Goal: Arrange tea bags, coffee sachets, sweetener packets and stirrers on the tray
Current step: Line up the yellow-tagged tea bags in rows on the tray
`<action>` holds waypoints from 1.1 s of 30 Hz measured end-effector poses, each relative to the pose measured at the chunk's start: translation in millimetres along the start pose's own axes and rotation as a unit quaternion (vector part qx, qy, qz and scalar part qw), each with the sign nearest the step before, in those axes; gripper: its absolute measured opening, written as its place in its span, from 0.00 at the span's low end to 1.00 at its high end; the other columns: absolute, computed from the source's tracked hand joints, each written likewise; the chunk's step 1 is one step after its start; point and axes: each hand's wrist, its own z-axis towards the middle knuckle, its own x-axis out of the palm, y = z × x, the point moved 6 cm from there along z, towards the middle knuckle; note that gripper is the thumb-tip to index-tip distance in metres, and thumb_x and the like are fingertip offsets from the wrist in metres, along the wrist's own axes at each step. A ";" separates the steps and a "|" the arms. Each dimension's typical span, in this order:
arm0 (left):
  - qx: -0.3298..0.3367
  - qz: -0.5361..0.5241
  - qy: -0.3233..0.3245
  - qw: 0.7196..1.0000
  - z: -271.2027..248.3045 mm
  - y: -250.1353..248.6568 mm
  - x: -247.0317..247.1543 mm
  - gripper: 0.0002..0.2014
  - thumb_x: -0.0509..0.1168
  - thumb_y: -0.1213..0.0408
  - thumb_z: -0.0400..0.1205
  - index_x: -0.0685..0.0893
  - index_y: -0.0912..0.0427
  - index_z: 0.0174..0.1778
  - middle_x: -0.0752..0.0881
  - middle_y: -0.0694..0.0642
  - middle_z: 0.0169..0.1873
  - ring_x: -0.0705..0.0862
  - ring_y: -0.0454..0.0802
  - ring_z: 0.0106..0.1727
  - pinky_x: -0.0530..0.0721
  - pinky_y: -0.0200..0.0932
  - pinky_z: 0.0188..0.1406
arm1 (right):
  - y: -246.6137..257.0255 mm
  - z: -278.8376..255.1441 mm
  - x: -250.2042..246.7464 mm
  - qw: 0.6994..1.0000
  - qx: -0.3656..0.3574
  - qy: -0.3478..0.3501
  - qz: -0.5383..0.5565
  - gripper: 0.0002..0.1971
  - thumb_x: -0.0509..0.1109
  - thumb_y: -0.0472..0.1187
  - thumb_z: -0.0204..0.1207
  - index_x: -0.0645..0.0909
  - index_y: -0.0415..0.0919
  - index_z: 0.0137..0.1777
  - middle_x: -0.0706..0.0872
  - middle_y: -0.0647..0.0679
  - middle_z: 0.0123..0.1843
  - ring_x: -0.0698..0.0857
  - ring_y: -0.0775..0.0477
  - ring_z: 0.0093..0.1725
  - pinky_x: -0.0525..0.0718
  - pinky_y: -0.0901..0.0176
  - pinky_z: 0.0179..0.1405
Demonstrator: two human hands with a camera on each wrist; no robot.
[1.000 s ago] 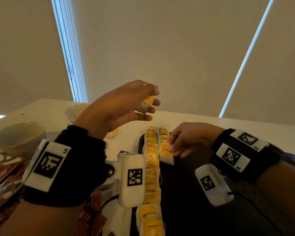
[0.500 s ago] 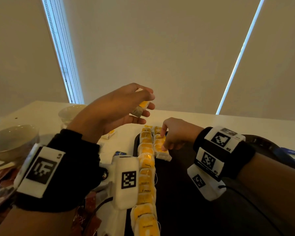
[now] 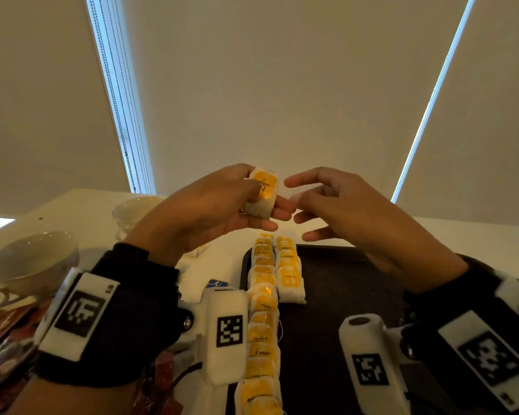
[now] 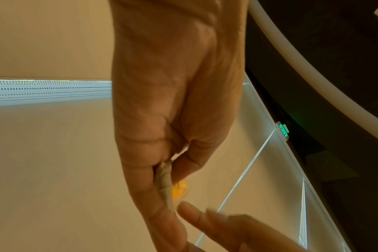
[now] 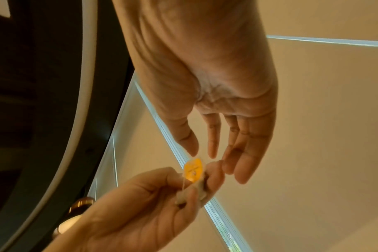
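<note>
left hand (image 3: 219, 205) — pinches tea bag (image 3: 262, 191) | right hand (image 3: 339, 205) — fingers loose, beside it

The tea bag (image 3: 259, 195) in the left hand (image 3: 210, 214) looks like thin, matt white filter paper with a smooth yellow paper tag, and the rows of tea bags (image 3: 264, 298) on the tray show the same. The tray (image 3: 336, 295) is dark and matt, perhaps plastic. The cups (image 3: 27, 259) look like glazed, glossy ceramic on a smooth pale counter (image 3: 81, 211).
</note>
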 end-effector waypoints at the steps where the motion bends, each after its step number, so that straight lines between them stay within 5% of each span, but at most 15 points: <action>1: -0.005 0.003 -0.001 1.000 -0.7 0.4 0.5 0.13 0.53 0.73 0.86 0.73 0.58 0.64 0.90 0.56 0.40 0.91 0.47 0.40 0.89 0.40 0.37 | 0.5 -2.5 1.5 1.000 0.000 -0.002 0.010 0.08 0.66 0.43 0.79 0.81 0.52 0.57 0.86 0.52 0.45 0.86 0.55 0.43 0.88 0.64 0.38; 8: -0.034 0.041 0.020 0.998 -0.1 4.9 8.1 0.20 0.55 0.75 0.84 0.70 0.59 0.72 0.81 0.64 0.61 0.87 0.59 0.56 0.89 0.48 0.50 | -10.5 -4.3 7.1 0.999 -0.008 -0.033 0.038 0.06 0.71 0.43 0.75 0.84 0.46 0.50 0.87 0.53 0.41 0.87 0.61 0.38 0.86 0.67 0.36; 14: -0.048 0.044 0.072 0.995 0.2 9.8 15.9 0.18 0.57 0.74 0.85 0.72 0.60 0.71 0.85 0.65 0.59 0.88 0.58 0.57 0.90 0.49 0.49 | -14.0 -1.3 1.9 0.997 -0.017 -0.068 0.009 0.04 0.71 0.41 0.74 0.83 0.49 0.39 0.85 0.55 0.36 0.85 0.64 0.34 0.81 0.70 0.38; 20: -0.034 0.154 0.030 0.987 2.9 10.3 14.0 0.16 0.63 0.62 0.83 0.76 0.55 0.67 0.85 0.58 0.57 0.88 0.51 0.53 0.90 0.44 0.47 | -15.8 -2.0 3.2 0.999 0.012 -0.036 -0.010 0.05 0.72 0.40 0.74 0.82 0.48 0.37 0.85 0.50 0.37 0.84 0.55 0.41 0.83 0.59 0.48; 33: 0.008 0.261 -0.017 0.965 5.8 8.7 15.2 0.06 0.65 0.57 0.81 0.83 0.53 0.51 0.86 0.52 0.49 0.85 0.45 0.50 0.84 0.38 0.43 | -25.2 -5.1 -3.5 0.992 0.093 0.013 -0.081 0.02 0.72 0.38 0.75 0.84 0.42 0.46 0.86 0.50 0.39 0.84 0.56 0.40 0.83 0.61 0.42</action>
